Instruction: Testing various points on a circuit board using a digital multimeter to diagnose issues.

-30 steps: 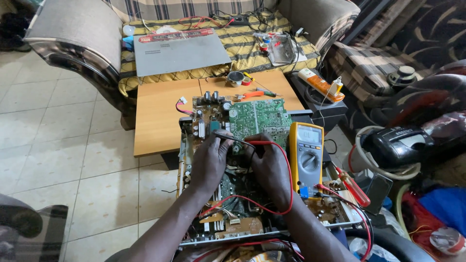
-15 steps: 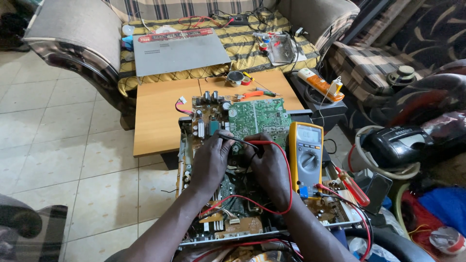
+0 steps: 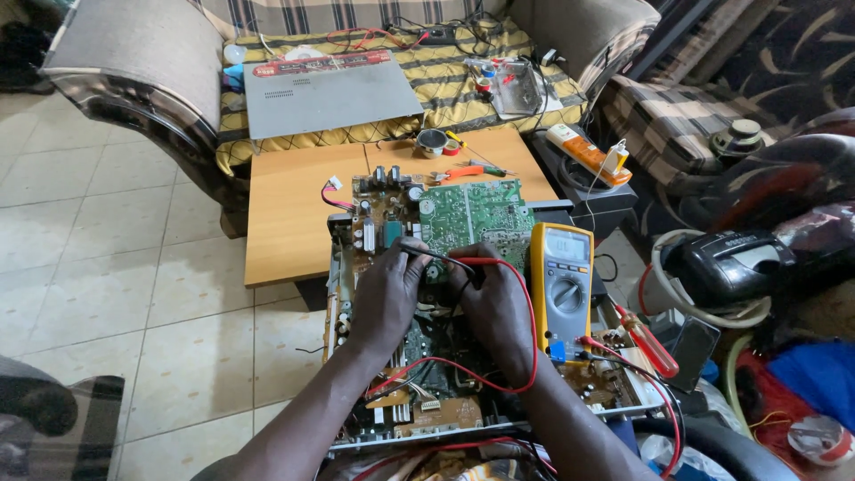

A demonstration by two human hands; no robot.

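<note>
Your left hand pinches the black probe, lying left-to-right, tip toward the green circuit board. Your right hand grips the red probe, also crosswise.

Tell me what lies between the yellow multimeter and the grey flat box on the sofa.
In the head view, the green circuit board and bare wooden table lie between multimeter and grey box.

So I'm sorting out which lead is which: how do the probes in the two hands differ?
The left hand holds a black probe with a black lead; the right hand holds a red probe with a red lead. The red lead loops wide round the right wrist; the black lead stays short in view. Both tips point at the green board, beside the yellow meter.
</note>
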